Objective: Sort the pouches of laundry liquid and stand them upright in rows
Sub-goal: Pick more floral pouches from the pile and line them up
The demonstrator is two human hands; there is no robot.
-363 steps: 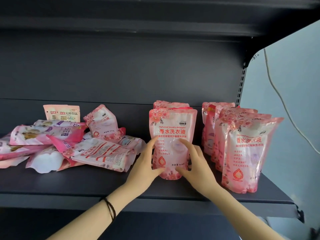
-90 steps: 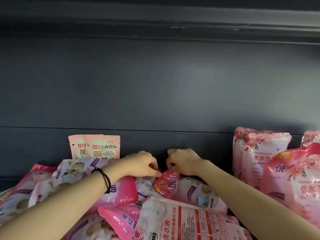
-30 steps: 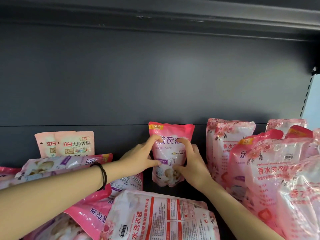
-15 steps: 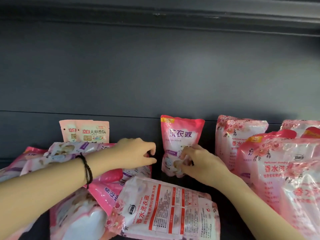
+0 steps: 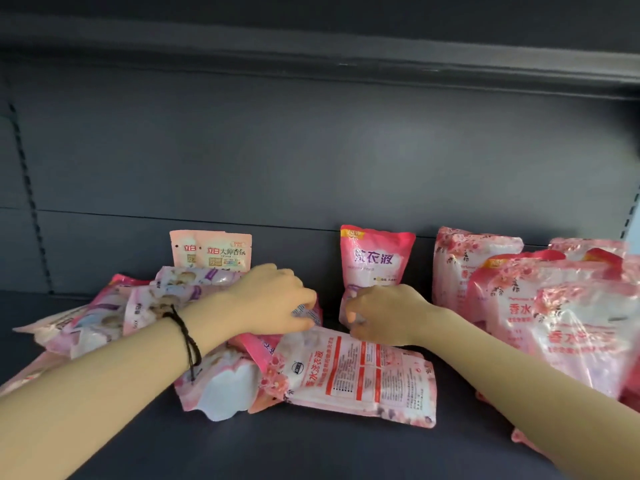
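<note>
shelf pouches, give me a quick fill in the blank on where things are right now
1. The bright pink pouch at the back wall stands ____.
2. The pouch with the red-lined label in front of the hands lies ____.
3. The black wrist band is on the ____ arm.
4. The left hand rests on the ____ of fallen pouches, while the right hand is at the bright pink pouch's base.

Missing words: upright; flat; left; pile

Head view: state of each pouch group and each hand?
Dark pink pouch: upright at the back wall.
Right rows: upright, pale pink.
Back-label pouch: lying flat.
Left pile: lying, unsorted.
Small sachets: upright behind the pile.
Left hand: on the pile, grip hidden.
Right hand: curled at the dark pink pouch's base.
</note>
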